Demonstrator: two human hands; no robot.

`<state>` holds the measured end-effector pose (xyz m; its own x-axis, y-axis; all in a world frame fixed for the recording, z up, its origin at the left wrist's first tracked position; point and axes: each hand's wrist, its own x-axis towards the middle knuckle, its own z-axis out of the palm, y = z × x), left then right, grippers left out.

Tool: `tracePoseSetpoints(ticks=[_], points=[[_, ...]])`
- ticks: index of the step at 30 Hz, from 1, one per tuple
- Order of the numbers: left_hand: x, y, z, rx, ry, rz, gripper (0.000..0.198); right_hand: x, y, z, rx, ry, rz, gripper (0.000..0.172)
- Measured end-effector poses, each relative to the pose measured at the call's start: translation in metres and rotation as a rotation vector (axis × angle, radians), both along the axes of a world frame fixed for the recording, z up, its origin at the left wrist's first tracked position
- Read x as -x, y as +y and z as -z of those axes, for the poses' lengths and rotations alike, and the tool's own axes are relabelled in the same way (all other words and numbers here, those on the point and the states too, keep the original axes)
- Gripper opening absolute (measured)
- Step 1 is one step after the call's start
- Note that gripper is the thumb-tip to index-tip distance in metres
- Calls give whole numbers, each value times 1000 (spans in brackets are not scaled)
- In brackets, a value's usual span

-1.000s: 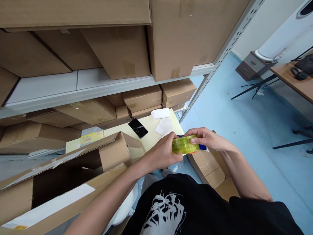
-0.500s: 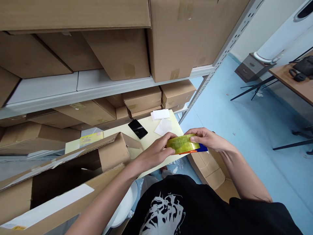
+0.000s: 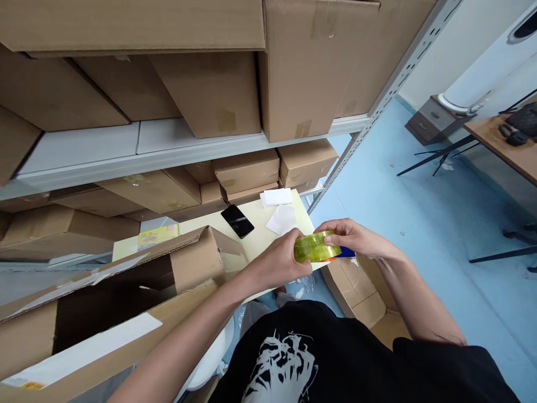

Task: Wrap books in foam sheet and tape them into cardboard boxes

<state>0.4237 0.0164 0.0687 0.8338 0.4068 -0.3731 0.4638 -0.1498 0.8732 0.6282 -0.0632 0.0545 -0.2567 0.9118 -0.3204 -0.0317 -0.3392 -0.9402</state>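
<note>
So: steel rack (image 3: 403, 95) fills the upper left, cartons (image 3: 210, 95) packed on its shelf (image 3: 180, 154), more on the level below. Blue floor (image 3: 423, 196) on the right, with a wood desk (image 3: 501, 143) at the far right edge and a drawer unit (image 3: 434, 120) beside it. Open carton (image 3: 126, 285) in the near left foreground. Pale yellow board (image 3: 251, 226) sits past it, under the lower shelf. Black phone (image 3: 237, 220) lies near the board's far edge, two white sheets (image 3: 282, 219) near its far right corner.

Both hands are up over the board's near right corner. Left hand (image 3: 279, 260) is wrapped round the left side of a clear tape roll (image 3: 315, 247), fingers closed on it. Right hand (image 3: 352, 238) is clamped over the top and right side, thumb on the roll's face. Roll is held between them, clear of the phone and sheets. Can't tell if it touches the board. Blue item (image 3: 347, 252) is just behind the roll's right end, partly hidden.

Current step looks like two-handed handling of the roll. Loose tape end not visible, so locating it looks like the next need.
</note>
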Motion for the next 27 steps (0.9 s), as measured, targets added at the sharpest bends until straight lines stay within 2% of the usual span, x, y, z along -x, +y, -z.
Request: tracePoseSetpoints(ticks=[10, 15, 18, 21, 24, 27], points=[[-3, -1, -2, -87, 33, 49, 21, -3, -1, 2, 32, 25, -37, 28], [-2, 1, 8, -114, 14, 48, 18, -5, -1, 3, 41, 42, -29, 28], [0, 4, 13, -155, -60, 3, 27, -7, -3, 3, 46, 57, 3, 28], [4, 0, 10, -304, -165, -166, 31, -6, -6, 2, 46, 44, 91, 29], [8, -14, 4, -545, -174, -351, 20, 0, -11, -1, 26, -35, 191, 29], [7, -32, 4, -762, -175, -388, 18, 10, -16, -4, -20, -163, 282, 29]])
